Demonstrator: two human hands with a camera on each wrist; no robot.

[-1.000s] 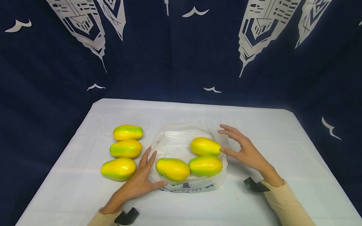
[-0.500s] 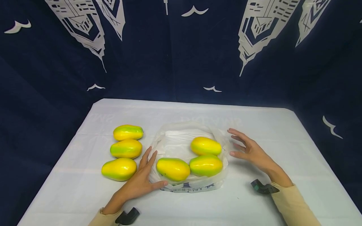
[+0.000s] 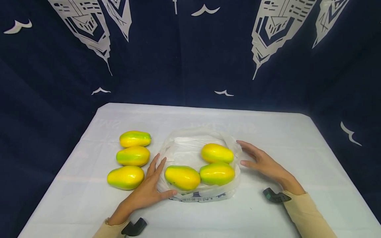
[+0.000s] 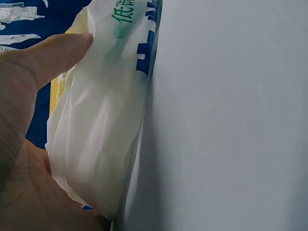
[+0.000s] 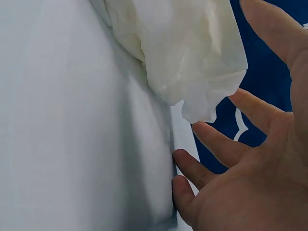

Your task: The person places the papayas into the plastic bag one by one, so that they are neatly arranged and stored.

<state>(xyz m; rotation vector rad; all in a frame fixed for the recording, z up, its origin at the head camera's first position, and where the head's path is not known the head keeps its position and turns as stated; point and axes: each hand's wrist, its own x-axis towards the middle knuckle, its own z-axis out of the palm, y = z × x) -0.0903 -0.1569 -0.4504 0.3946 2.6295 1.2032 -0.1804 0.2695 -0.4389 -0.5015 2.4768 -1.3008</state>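
Observation:
A white plastic bag (image 3: 184,138) with printed lettering lies spread wide on the table. Inside it are three yellow-green papayas, one at the back right (image 3: 217,153), one at the front right (image 3: 217,174) and one at the front left (image 3: 182,178). My left hand (image 3: 148,191) rests along the bag's left side, fingers spread, thumb reaching to its front; in the left wrist view the thumb touches the plastic (image 4: 106,120). My right hand (image 3: 265,162), fingers extended, is at the bag's right edge and holds nothing. In the right wrist view its fingers are close by the crumpled plastic (image 5: 192,53); contact is unclear.
Left of the bag, three more papayas lie in a column: back (image 3: 135,139), middle (image 3: 133,156) and front (image 3: 125,178). The front one is close to my left hand. A white cloth covers the table (image 3: 268,132); a dark blue patterned curtain (image 3: 178,66) hangs behind.
My right hand has left the back right papaya, moving rightward out of the bag, then slightly back toward its edge. The left hand and all the papayas have stayed put.

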